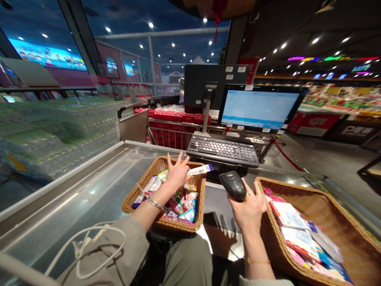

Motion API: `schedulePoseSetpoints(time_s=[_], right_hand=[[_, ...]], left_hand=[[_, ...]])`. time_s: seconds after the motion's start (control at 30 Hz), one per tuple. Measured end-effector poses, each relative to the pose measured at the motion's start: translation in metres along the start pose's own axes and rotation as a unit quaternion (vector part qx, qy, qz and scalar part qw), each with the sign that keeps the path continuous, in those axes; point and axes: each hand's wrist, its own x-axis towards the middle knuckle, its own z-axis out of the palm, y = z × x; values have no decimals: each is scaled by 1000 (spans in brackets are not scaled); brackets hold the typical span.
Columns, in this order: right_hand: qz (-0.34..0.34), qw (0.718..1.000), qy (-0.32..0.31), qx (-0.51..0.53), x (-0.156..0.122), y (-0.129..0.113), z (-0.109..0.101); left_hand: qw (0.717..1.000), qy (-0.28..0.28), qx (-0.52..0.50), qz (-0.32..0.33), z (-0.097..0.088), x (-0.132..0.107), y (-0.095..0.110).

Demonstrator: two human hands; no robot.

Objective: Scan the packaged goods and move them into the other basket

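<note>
Hands: the left hand pinches a packet and the right hand grips a scanner, both raised over the steel bench.
water packs: blurred stacks of wrapped bottles at the far left, beyond the edge of the bench.
white cable: looped loosely on the person's left sleeve.
left hand: above the left basket, three fingers fanned up and apart, thumb and forefinger nipping the slim packet by one end; a bangle sits on the wrist.
left basket: wicker, on the bench, filled with small colourful packets.
slim packet: white with a blue tip, held nearly level, poking rightward over the basket's far rim.
keyboard: dark, behind the baskets, with a lit monitor above it.
scanner: dark handheld unit, in the gap between the two baskets.
right hand: fingers closed round the scanner's grip from below.
right basket: wicker, just right of the right hand, holding flat packets and boxes.
</note>
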Motion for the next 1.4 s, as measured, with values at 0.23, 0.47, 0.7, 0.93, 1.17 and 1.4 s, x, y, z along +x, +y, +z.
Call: schedulePoseSetpoints(time_s=[0.23, 0.47, 0.7, 0.93, 1.17, 1.4], right_hand=[[-22, 1000, -20, 3, -2, 0, 0], [-42, 999, -30, 6, -4, -3, -2], [-62, 997, -37, -3, -4, -3, -3], [-69, 997, -36, -8, -5, -4, -2], [-87, 996, -24, 1, -6, -3, -2], [-80, 996, -36, 2, -5, -4, -4]], left_hand=[[999, 33, -23, 4, -9, 6, 15], [997, 70, -17, 9, -9, 9, 25], [995, 87, -35, 13, -8, 10, 32], [995, 92, -41, 18, -6, 11, 35], [994, 98, -45, 19, -5, 13, 37], [994, 96, -47, 12, -7, 14, 38]])
